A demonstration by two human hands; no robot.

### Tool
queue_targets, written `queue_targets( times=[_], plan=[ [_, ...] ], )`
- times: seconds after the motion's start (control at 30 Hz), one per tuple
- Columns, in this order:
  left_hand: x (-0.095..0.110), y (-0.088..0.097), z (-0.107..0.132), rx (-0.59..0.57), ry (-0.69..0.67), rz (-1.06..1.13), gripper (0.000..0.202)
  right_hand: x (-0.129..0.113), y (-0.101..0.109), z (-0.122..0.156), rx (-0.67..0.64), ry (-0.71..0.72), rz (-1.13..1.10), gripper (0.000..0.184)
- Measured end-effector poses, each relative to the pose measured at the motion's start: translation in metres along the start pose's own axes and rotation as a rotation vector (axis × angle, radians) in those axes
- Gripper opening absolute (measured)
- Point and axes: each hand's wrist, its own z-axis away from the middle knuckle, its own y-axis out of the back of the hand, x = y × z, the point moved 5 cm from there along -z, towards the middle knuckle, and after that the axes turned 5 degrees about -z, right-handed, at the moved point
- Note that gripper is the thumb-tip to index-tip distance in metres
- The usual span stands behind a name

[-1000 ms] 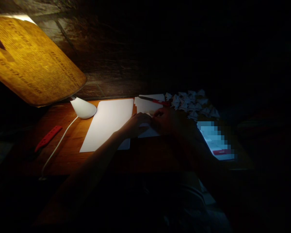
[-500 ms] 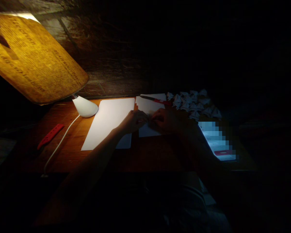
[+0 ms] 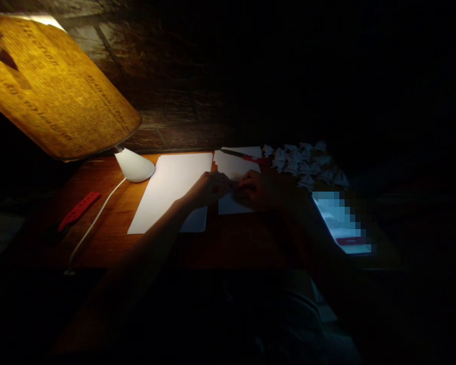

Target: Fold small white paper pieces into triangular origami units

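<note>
The view is very dim, and most of it sinks into black, above all from 12 to 4 o'clock and along 6. Warm light comes from the table lamp (image 3: 61,86) at 10 o'clock, its shade glowing amber and its upper rim blown out to white. It rakes the brick wall (image 3: 144,76) and turns the worktop (image 3: 110,203) orange near 9 o'clock, fading to deep brown. The large white sheets (image 3: 178,177) catch it most strongly. Near the centre, the left grip (image 3: 209,187) is half lit; the right grip (image 3: 256,190) is darker, and both are soft and grainy. Between 3 and 4 o'clock, the smartphone (image 3: 338,223) shines cold blue, partly broken into coarse pixel blocks. The lampshade looks stretched towards the edge.
</note>
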Motion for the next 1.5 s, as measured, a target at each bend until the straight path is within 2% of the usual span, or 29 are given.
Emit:
queue_targets(
  times=[0.27, 0.57, 0.9, 1.33, 1.5],
  plan=[
    [0.005, 0.003, 0.001, -0.009, -0.007, 0.022, 0.024, 0.005, -0.001, -0.001, 0.027, 0.001, 0.016, 0.017],
    [0.002, 0.001, 0.002, -0.01, -0.038, 0.007, 0.019, -0.001, -0.001, 0.0, -0.023, 0.012, 0.009, 0.016],
    [0.002, 0.0, 0.003, -0.016, -0.029, 0.003, 0.019, -0.006, -0.003, 0.001, -0.01, -0.014, 0.011, 0.012],
    [0.0, 0.0, 0.006, 0.009, -0.008, -0.055, 0.016, -0.003, -0.003, -0.001, -0.034, -0.023, 0.033, 0.017],
    [0.0, 0.0, 0.006, -0.014, -0.011, -0.049, 0.016, -0.002, -0.002, 0.0, -0.031, -0.015, 0.031, 0.018]
  ],
)
